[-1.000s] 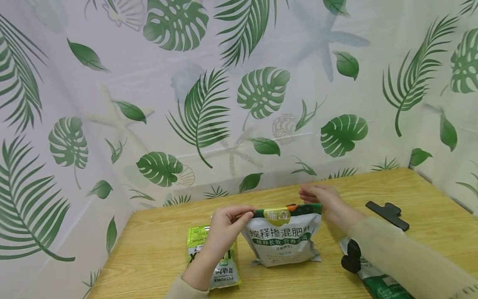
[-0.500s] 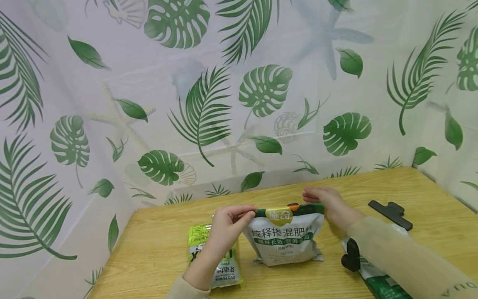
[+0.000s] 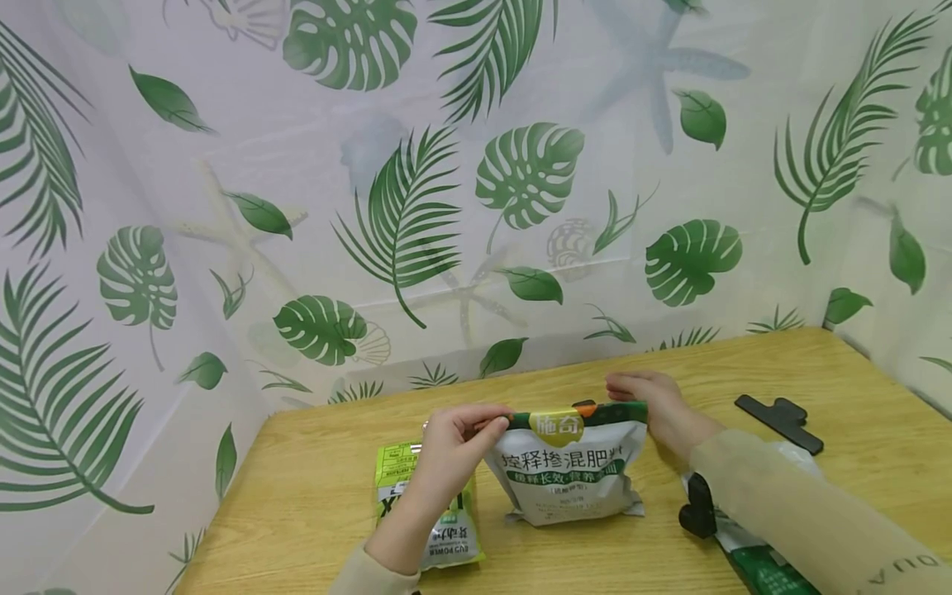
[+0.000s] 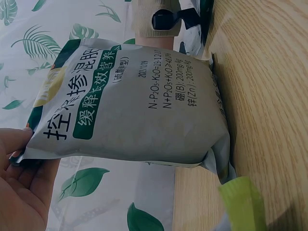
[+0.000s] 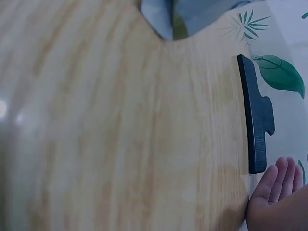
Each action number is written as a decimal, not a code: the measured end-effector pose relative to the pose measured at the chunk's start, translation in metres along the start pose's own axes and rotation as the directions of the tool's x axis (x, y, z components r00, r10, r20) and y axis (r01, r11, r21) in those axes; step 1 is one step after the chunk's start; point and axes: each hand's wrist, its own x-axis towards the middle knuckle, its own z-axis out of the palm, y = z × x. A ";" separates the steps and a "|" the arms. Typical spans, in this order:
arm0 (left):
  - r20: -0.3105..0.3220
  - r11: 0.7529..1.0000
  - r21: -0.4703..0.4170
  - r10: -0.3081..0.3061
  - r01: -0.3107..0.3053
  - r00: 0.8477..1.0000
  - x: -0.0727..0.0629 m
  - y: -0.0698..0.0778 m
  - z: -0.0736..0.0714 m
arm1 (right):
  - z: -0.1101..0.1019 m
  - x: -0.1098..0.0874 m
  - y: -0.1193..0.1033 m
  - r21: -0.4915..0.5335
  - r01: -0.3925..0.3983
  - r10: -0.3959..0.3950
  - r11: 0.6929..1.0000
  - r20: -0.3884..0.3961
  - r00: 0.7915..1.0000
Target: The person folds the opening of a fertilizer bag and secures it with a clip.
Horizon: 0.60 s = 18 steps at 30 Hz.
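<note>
My left hand (image 3: 454, 442) pinched the top left corner of the fertilizer bag (image 3: 568, 475), keeping it upright on the table (image 3: 312, 496). My right hand (image 3: 654, 405) sat at the top right corner, probably gripping it, though its fingertips were hidden. A lime packet (image 3: 402, 479) lay beside it, a black clip (image 3: 778, 421) farther right.

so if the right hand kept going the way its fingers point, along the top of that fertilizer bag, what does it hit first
Probably the left hand. The right hand points leftward along the top edge of the fertilizer bag, and the left hand pinches that edge's far corner. Depth is unclear, so it might pass just behind it.
</note>
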 end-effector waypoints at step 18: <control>0.001 1.000 -0.001 0.000 0.000 1.000 0.000 0.000 0.000 | 0.018 0.005 0.000 -0.112 -0.086 0.081 0.990 -0.046 0.996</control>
